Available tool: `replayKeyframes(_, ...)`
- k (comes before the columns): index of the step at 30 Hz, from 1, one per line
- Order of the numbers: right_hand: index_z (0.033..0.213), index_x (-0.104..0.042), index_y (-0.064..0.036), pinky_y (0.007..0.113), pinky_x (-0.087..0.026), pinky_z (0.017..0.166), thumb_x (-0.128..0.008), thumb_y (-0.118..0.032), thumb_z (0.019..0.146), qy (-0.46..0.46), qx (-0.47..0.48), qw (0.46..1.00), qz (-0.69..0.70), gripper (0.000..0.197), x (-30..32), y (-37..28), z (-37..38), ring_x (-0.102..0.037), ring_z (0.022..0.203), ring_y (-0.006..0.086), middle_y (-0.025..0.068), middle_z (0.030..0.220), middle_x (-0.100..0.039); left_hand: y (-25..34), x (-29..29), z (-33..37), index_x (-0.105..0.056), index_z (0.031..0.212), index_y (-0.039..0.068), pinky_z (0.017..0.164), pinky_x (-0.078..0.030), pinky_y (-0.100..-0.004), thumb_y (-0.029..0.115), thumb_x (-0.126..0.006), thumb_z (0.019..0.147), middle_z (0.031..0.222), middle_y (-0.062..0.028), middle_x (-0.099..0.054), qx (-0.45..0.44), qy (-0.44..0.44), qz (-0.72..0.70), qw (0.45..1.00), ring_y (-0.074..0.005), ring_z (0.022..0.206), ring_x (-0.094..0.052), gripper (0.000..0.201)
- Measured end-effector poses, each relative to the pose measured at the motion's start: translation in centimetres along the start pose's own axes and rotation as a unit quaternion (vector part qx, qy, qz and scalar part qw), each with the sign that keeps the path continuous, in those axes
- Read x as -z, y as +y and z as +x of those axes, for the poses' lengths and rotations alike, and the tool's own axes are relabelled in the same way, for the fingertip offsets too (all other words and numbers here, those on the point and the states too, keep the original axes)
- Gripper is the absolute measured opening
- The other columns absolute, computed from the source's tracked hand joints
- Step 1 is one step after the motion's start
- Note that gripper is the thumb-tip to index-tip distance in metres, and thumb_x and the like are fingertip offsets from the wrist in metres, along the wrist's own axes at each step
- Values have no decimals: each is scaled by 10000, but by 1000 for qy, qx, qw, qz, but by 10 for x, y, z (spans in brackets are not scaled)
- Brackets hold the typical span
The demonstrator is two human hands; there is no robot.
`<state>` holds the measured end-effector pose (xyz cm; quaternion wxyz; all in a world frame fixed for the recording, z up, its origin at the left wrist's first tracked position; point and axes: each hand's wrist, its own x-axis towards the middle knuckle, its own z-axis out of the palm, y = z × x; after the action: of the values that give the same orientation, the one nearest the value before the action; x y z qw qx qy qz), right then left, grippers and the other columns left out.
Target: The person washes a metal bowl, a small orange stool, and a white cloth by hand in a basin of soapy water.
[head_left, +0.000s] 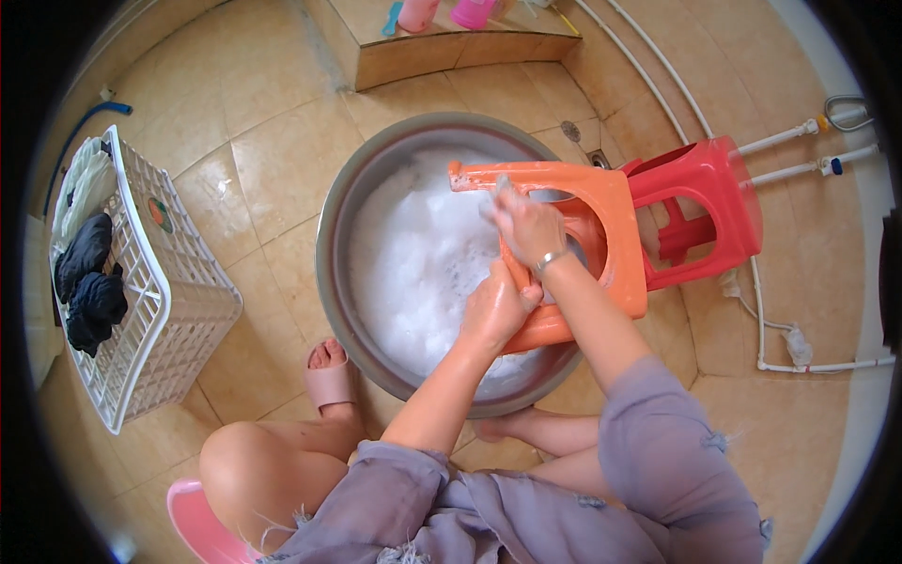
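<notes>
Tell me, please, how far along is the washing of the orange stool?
Done: the basin is full of suds. In hand: the left hand steadies the orange stool on the basin while the right hand rubs it. Left: the red stool lies beside it, apparently untouched.

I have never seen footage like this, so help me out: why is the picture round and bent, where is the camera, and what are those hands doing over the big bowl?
There is no machine here, just a person wearing a wide fisheye camera on the head, looking down; that lens bends straight lines near the rim. The person sits low on a tiled floor. In front is a large metal basin full of soapy foam. An orange plastic stool lies on its side across the basin, with a red stool nested behind it. The left hand grips the orange stool's lower edge. The right hand, with a bracelet at the wrist, presses what looks like a small cloth against the stool. To the left stands a white laundry basket holding dark clothes.
</notes>
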<state>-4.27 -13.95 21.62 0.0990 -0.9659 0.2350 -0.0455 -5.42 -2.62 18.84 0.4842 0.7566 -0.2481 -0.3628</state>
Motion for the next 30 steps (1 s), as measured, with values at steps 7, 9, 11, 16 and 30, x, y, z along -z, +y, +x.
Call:
replayKeyframes(7,899,-517,-87,412,-425,651,-534,-312,766,33,-10,999,13,262,3,12,34,-547,803,311,116,856,-582,-23,25,2,-559,819,14,649,-422,-426,463,-444,809,731,-204,-587,-18,-49,77,996,-363,703,-559,464)
replayKeyframes(9,947,-518,-99,399,-431,673,-540,-298,764,28,-11,999,9,271,4,14,29,-544,829,296,104,886,-580,-25,23,-3,-592,656,-18,609,-419,-408,427,-427,833,641,-216,-563,19,-24,77,997,-349,629,-554,507)
replayKeyframes(11,955,-515,-97,397,-434,680,-538,-293,766,24,8,999,25,273,-1,12,20,-546,830,290,102,889,-580,-38,17,-5,-584,653,-33,591,-414,-402,395,-430,837,611,-229,-542,43,-24,38,998,-344,593,-541,491)
replayKeyframes(16,893,-505,-79,384,-451,642,-528,-271,779,-90,118,988,-33,224,5,13,-36,-557,777,276,91,811,-570,-55,-1,0,-610,703,4,666,-422,-447,398,-366,846,695,-240,-562,80,-2,12,997,-401,699,-541,485)
replayKeyframes(30,903,-584,-152,334,-414,680,-614,-179,713,-74,207,973,71,195,35,22,-90,-498,787,226,58,799,-508,-65,-10,-36,-502,982,3,630,-463,-397,421,-358,866,919,-155,-569,208,-46,-659,721,-290,779,-565,457)
